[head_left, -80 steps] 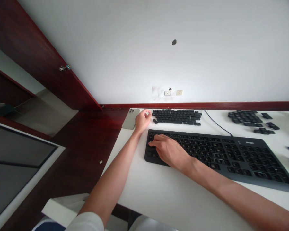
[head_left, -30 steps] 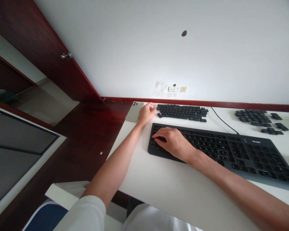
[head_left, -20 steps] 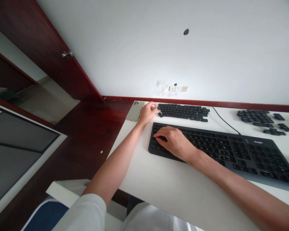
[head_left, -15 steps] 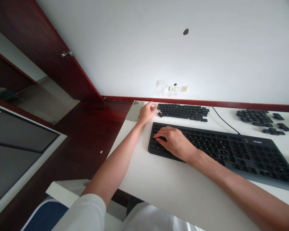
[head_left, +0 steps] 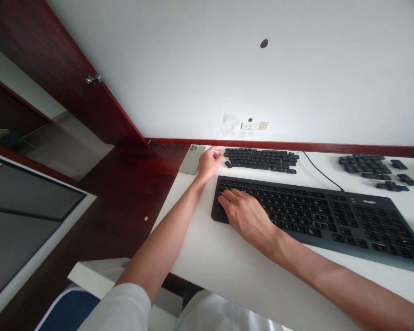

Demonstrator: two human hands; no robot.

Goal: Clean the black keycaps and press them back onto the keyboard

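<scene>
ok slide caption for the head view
Right hand on a black keyboard, left hand beside loose keycaps on a white desk

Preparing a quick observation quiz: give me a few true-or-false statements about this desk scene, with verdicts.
1. The right hand rests on the keyboard. True.
2. The phone lies on the keyboard. False: it lies on the white desk, beside the left hand.
3. Loose black keycaps lie on the desk beyond the keyboard. True.
4. The keyboard is white. False: it is dark grey with black keys.
</scene>
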